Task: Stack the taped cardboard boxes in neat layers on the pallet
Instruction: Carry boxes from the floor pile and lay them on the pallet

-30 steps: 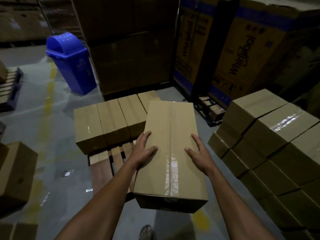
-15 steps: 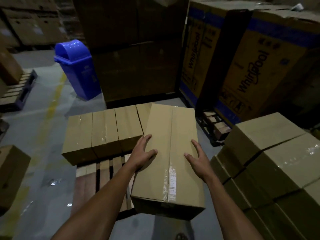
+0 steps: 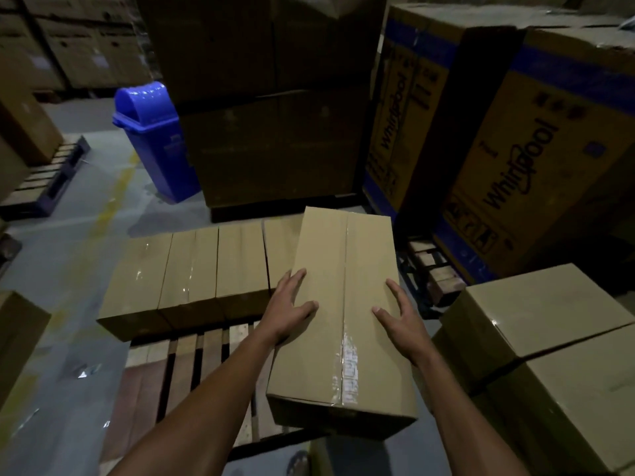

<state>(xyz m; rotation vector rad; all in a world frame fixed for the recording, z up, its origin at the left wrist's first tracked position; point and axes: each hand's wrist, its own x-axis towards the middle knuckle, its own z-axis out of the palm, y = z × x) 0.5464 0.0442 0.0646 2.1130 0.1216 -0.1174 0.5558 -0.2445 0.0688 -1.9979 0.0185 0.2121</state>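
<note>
Slatted wooden pallet [image 3: 178, 365] below, a row of tan taped cardboard boxes [image 3: 192, 269] across its far edge. The long tan carton [image 3: 343, 304] runs away from the person over the pallet's right side, beside that row. Left hand [image 3: 290, 309] and right hand [image 3: 400, 319] lie spread flat on its lid, equally near.

Tan box [image 3: 343, 314], glossy clear tape seam down the middle. Same tan on row of boxes [image 3: 192, 273] behind, shiny tape glints. Pale and reddish-brown slats on pallet [image 3: 178, 365]. Bright blue bin [image 3: 154, 139]. Yellow-brown cartons [image 3: 536, 159] with dark blue bands and black lettering. Grey floor [image 3: 68, 262], worn yellow stripe [image 3: 113, 201].
</note>
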